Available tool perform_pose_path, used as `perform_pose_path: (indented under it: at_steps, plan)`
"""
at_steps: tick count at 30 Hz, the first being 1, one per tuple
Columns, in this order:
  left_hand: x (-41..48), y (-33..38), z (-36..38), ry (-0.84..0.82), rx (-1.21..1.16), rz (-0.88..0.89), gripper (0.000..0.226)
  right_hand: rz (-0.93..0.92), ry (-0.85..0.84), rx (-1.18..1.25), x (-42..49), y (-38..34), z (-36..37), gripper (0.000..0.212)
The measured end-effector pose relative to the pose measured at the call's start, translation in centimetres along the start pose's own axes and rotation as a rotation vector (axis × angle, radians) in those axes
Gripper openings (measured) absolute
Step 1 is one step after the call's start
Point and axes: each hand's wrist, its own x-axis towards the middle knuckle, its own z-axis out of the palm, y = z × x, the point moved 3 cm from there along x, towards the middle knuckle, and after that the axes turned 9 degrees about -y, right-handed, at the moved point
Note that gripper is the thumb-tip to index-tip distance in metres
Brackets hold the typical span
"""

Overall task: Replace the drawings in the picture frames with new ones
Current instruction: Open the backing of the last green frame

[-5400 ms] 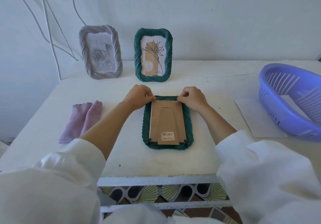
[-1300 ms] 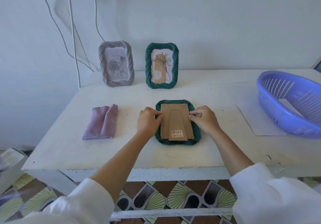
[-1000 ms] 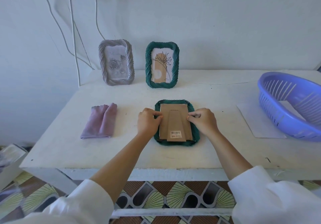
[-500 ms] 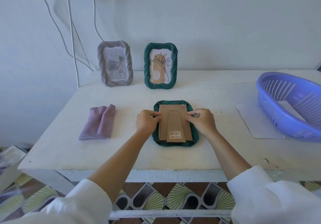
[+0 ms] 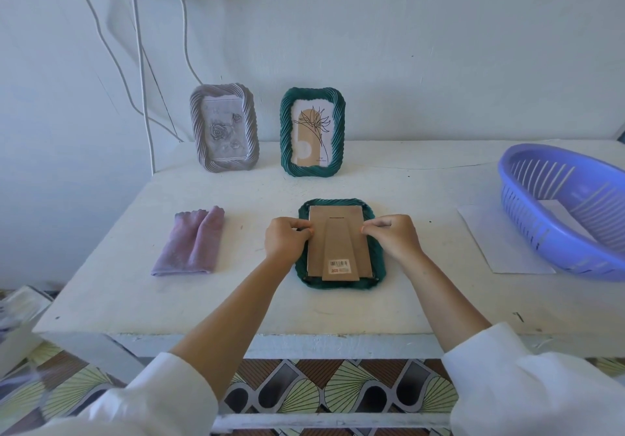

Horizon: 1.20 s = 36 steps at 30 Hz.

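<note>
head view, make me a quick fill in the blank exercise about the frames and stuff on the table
1. The green frame between the hands lies face ____ on the table, its cardboard back up.
2. The number of frames standing upright at the wall is ____.
3. The folded purple cloth lies on the ____ hand's side of the flat frame.
4. The sheet of white paper lies partly under the ____ basket.

Missing words: down; two; left; purple

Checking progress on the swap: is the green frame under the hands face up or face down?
Face down. The green frame lies flat with its brown cardboard backing and barcode sticker upward; both hands' fingers sit at the backing's side edges.
</note>
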Motion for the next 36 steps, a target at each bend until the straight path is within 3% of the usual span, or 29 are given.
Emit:
perform_pose_path:
  at_steps: [11,23,32,36]
  plan:
    - [0.1,0.2,0.1,0.012,-0.064,-0.017,0.018,0.003,0.021,0.086,0.1,0.0,-0.1,0.008]
    - [0.6,0.8,0.0,-0.018,0.048,-0.022,0.017,0.047,0.03,0.02,0.2,-0.1,0.1,0.007]
    - [0.6,0.9,-0.4,-0.058,-0.135,-0.106,0.02,0.033,0.018,0.08,0.2,-0.4,-0.1,0.01]
    - [0.7,1.1,-0.5,-0.106,-0.168,-0.135,0.006,0.025,-0.001,0.104,0.2,-0.3,-0.2,0.012]
